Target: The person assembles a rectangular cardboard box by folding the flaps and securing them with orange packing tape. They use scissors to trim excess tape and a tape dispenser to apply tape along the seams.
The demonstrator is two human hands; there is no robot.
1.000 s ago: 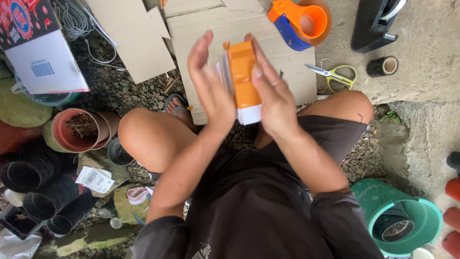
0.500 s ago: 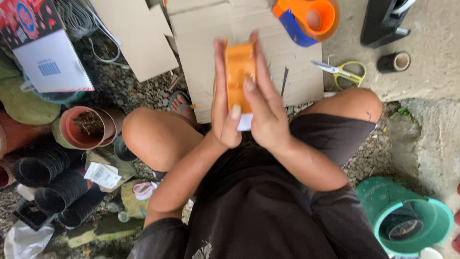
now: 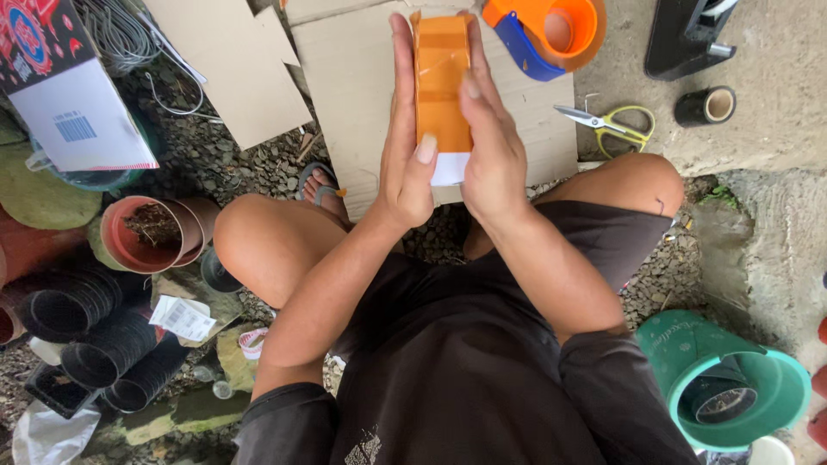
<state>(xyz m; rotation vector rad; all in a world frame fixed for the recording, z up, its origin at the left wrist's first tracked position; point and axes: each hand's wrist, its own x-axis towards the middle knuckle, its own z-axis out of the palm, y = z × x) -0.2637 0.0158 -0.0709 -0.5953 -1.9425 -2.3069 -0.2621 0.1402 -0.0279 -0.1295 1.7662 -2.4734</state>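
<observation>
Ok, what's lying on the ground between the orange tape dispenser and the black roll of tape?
In the head view, yellow-handled scissors lie between the orange tape dispenser and the black roll of tape, partly on the cardboard sheet, partly on the concrete.

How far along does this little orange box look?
Done, by the look of it: the orange box is closed up, with a glossy strip lying down its face. In hand: the left hand and right hand press it from both sides above the cardboard sheet. Left: its white lower end looks bare; the tape dispenser and scissors lie beside it.
</observation>
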